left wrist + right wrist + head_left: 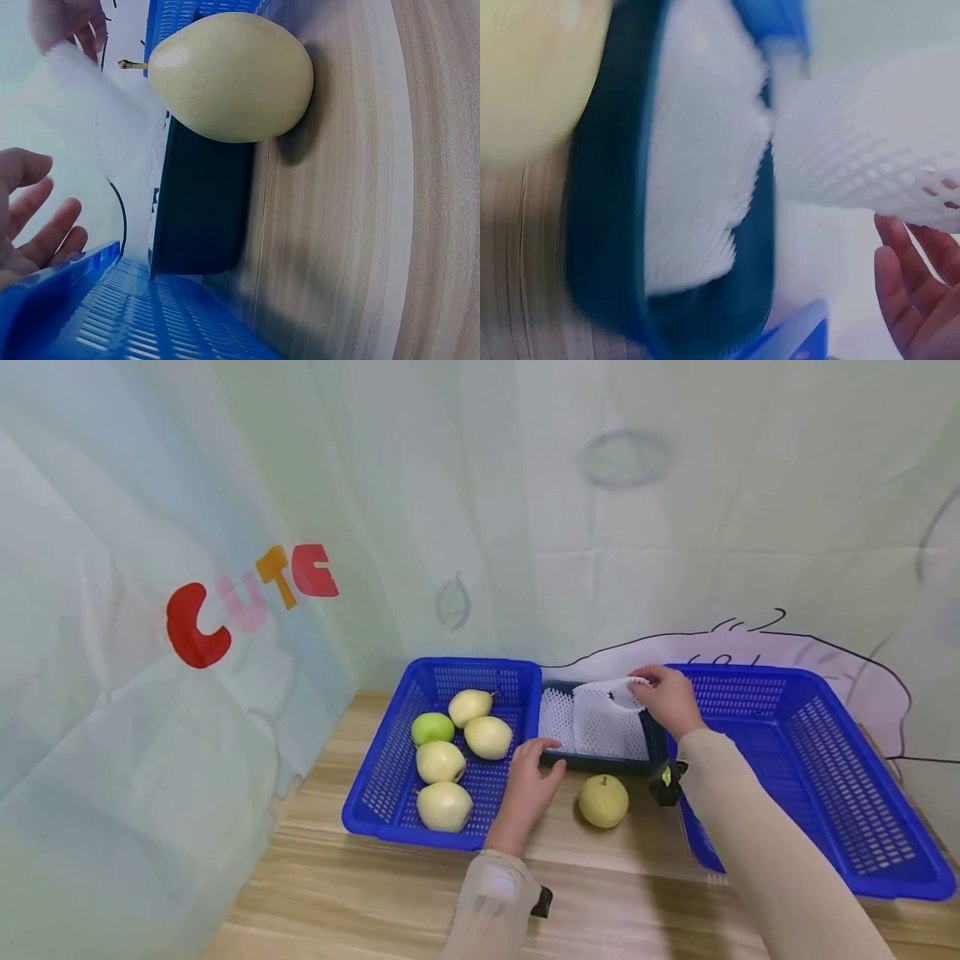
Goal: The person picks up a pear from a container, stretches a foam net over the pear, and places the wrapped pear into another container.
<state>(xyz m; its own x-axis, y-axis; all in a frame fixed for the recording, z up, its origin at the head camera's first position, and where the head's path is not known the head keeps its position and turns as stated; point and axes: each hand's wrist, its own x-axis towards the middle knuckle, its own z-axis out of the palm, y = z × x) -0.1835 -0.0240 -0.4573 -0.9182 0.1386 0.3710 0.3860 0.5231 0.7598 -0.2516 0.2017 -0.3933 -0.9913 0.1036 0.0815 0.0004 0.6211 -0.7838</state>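
Left hand (528,785) near pear (603,803), tray (600,765) and basket (378,785)

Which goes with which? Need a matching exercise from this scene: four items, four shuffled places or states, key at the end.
Column 1
1. Green fruit
2. Lone pear
3. Dark tray
4. Right hand

Column 2
A. Pinching a white net
B. Inside the left blue basket, among paler pears
C. Has white netting lying in it
D. Directly on the wooden table, outside any container

Right pairs: 1-B, 2-D, 3-C, 4-A
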